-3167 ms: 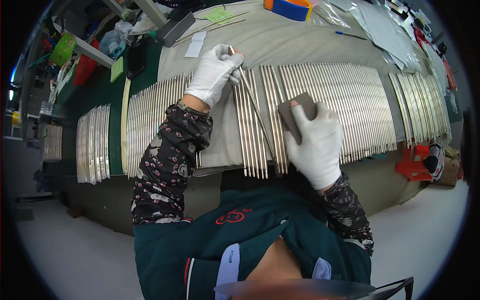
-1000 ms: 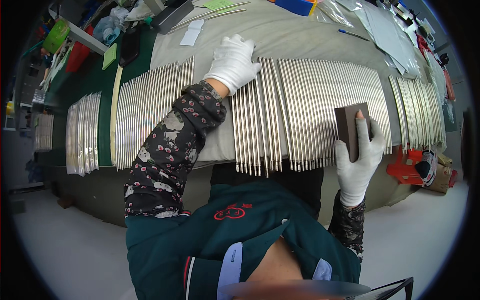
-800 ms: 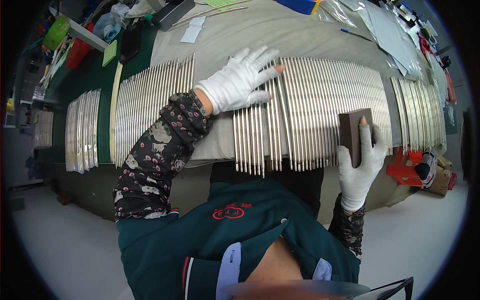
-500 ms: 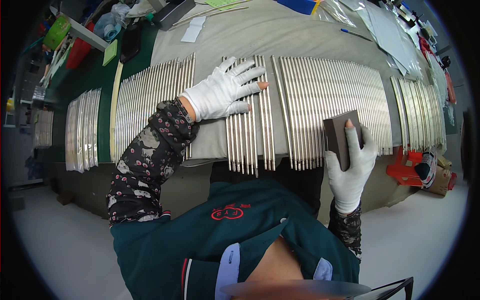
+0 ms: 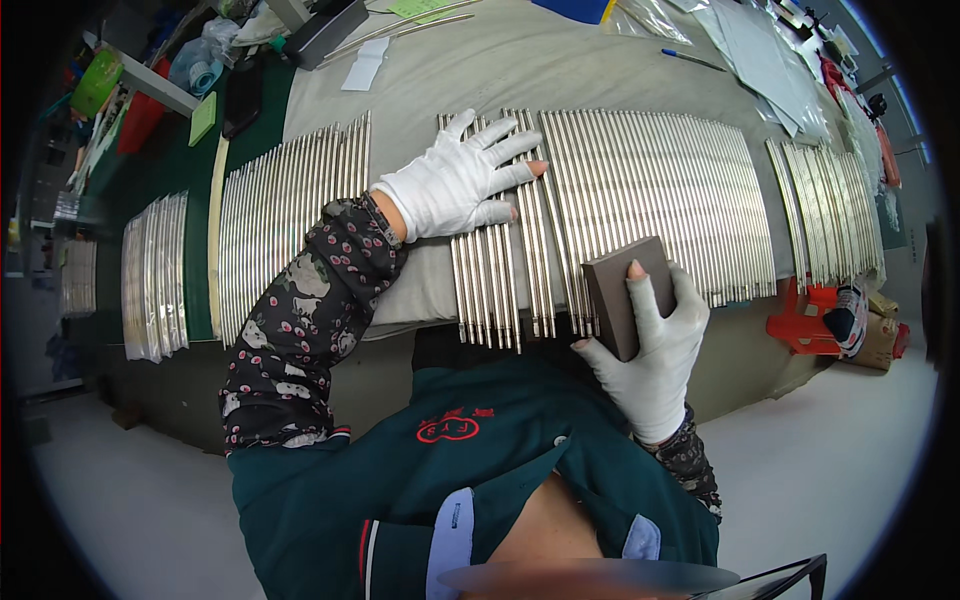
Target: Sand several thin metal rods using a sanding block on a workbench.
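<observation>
Our left hand (image 5: 455,185) lies spread flat on the metal rods (image 5: 490,270), while our right hand (image 5: 650,345) grips a dark sanding block (image 5: 615,290) just right of them.

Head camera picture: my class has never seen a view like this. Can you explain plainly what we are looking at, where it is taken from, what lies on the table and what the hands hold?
The picture comes from a wide fisheye camera worn on a person's head, looking down, so straight edges bend near the rim. No machine is here, only two hands in white gloves. The left hand lies flat, fingers spread, on a small bunch of thin metal rods set a little apart from the rest. The right hand has its grip on a dark block, held at the near ends of the rods. Long rows of similar rods cover the cloth-covered table. At the far edge lie papers and a pen.
</observation>
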Tool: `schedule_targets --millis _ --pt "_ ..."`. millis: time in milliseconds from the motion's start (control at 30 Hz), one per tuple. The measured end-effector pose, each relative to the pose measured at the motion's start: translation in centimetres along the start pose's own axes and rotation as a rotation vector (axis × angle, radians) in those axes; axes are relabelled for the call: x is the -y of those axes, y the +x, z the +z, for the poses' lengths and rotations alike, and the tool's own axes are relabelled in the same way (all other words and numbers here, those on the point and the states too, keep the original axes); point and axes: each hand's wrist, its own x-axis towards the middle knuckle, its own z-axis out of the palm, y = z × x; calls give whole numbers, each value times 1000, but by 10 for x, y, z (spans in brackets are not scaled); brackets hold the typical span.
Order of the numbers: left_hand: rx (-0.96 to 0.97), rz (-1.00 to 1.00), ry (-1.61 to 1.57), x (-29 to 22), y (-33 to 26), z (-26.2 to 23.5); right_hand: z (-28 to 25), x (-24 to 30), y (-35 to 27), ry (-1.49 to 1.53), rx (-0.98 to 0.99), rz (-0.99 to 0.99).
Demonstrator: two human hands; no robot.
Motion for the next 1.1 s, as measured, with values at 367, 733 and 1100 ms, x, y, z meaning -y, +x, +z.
schedule_targets --millis 367,733,1100 --pt "-121 -429 -110 18 38 2 18 14 1 -68 29 -39" --pt "-409 -472 -484 32 39 5 28 9 -2 -33 -28 -61" --pt "-612 -771 -1488 -12 37 -43 16 12 17 38 -122 51"
